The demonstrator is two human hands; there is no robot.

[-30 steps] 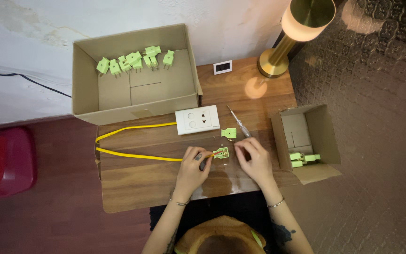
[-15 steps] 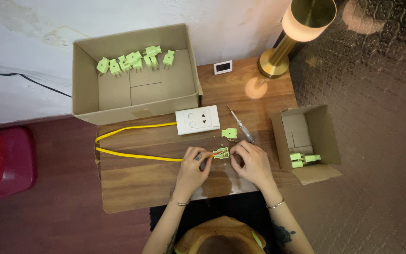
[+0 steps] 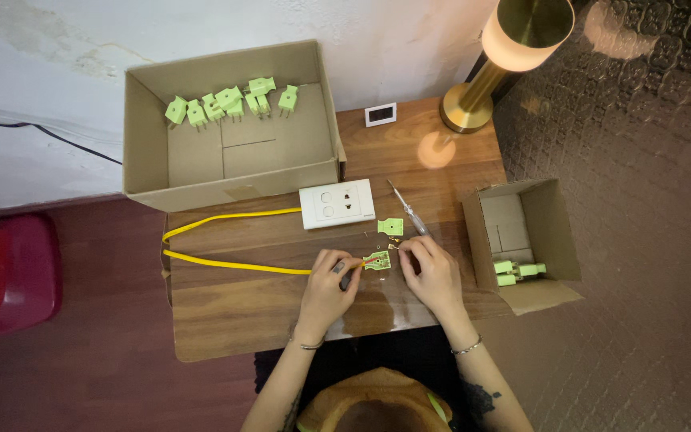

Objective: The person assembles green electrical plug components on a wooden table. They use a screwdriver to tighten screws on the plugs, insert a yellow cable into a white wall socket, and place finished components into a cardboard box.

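Seven or so light-green plugs (image 3: 229, 102) lie in a row at the back of the large cardboard box (image 3: 147, 152), upper left of the wooden table (image 3: 225, 312). A red plastic item (image 3: 5, 272) sits on the floor at far left.

Yellow cable (image 3: 225, 263): loops from the table's left edge and runs right into the work.

White socket plate (image 3: 337, 203): lies flat mid-table, untouched.

Left hand (image 3: 325, 286): fingers curled, pinching the cable's end where it meets the open plug half (image 3: 377, 261).

Open plug half: light green, on the table between both hands; the red and yellow cores appear to enter it.

Plug cover (image 3: 390, 227): separate, just above the hands, so the plug is judged not yet closed.

Screwdriver (image 3: 405, 210): lies beside the cover, not held.

Right hand (image 3: 433, 270): fingertips drawn together at the plug half's right edge; whether they pinch a small part cannot be told.

Small cardboard box (image 3: 557, 240): right edge, holding a few green plugs (image 3: 517, 272).

Brass lamp (image 3: 493, 64): lit, upper right.

Small white rectangular device (image 3: 381, 114): near the wall.
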